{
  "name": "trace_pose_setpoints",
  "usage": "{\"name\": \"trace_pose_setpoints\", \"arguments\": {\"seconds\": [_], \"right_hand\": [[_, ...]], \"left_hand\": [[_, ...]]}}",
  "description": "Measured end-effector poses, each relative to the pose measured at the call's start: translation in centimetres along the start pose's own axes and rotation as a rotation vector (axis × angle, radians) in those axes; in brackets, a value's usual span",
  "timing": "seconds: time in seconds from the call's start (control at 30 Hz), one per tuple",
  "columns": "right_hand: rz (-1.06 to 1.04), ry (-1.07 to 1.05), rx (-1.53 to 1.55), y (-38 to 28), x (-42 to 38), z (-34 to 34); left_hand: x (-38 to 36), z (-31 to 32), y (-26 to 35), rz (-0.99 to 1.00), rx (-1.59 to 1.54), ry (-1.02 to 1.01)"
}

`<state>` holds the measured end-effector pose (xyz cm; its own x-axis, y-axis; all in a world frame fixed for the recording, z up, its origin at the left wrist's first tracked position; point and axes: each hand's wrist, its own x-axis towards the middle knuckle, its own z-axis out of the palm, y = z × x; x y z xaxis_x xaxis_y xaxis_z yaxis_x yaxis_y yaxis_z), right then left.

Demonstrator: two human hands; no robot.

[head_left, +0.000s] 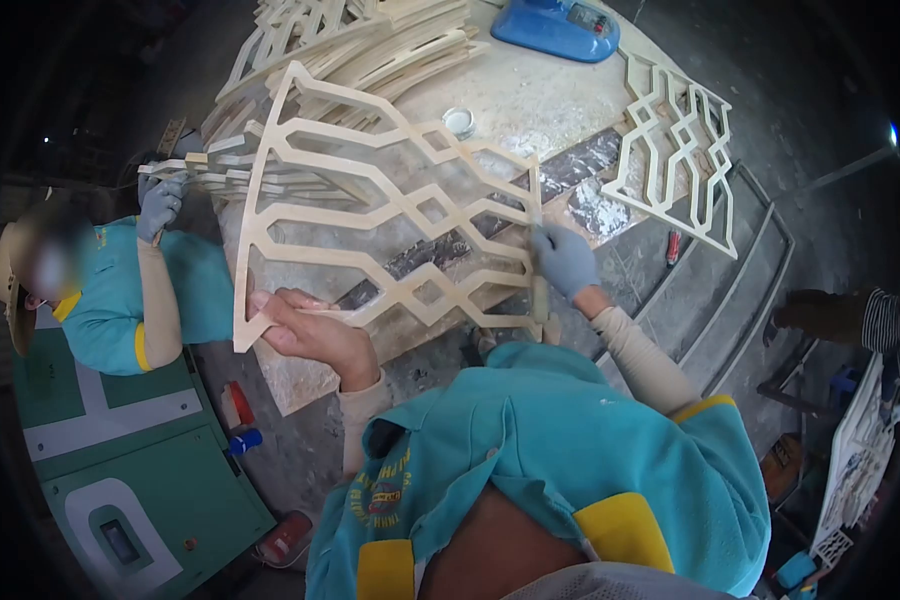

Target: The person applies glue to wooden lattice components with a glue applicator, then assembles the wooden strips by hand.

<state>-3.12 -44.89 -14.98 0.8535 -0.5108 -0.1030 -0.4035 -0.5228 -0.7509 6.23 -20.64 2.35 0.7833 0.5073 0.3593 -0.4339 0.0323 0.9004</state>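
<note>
A pale wooden lattice panel [425,215] with zigzag bars is held tilted above the work table. My left hand [315,335], bare, grips its lower left corner, with the thumb over the front of the wood. At the opposite edge, my right hand [567,262] wears a grey glove, its fingers curled against the side rail. A narrow grey-green strip [539,300] runs along that rail below the glove. The palm side of the right hand is hidden.
Stacked wooden pieces [410,60] and a blue device [560,28] lie on the dusty table [295,385]. Another lattice panel [675,150] overhangs its right side. A co-worker [120,270] at left handles similar pieces. Metal rails [735,310] stand at right.
</note>
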Motion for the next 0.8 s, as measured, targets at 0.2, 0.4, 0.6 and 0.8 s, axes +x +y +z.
{"name": "trace_pose_setpoints", "arguments": {"seconds": [0.2,0.4,0.6,0.8], "right_hand": [[-0.118,0.142,-0.006,-4.9,-4.0,1.0],[-0.137,0.049,0.063,-5.7,-6.1,-0.1],[-0.195,-0.043,0.060,-2.7,-6.5,0.9],[0.268,-0.295,0.836,4.6,-5.7,-3.3]], "left_hand": [[0.1,-0.5,-0.4,0.003,0.020,0.019],[0.0,-0.3,-0.6,0.006,0.029,0.047],[0.1,-0.3,-0.3,0.043,0.016,0.032],[0.8,-1.1,1.3,0.083,0.027,0.008]]}}
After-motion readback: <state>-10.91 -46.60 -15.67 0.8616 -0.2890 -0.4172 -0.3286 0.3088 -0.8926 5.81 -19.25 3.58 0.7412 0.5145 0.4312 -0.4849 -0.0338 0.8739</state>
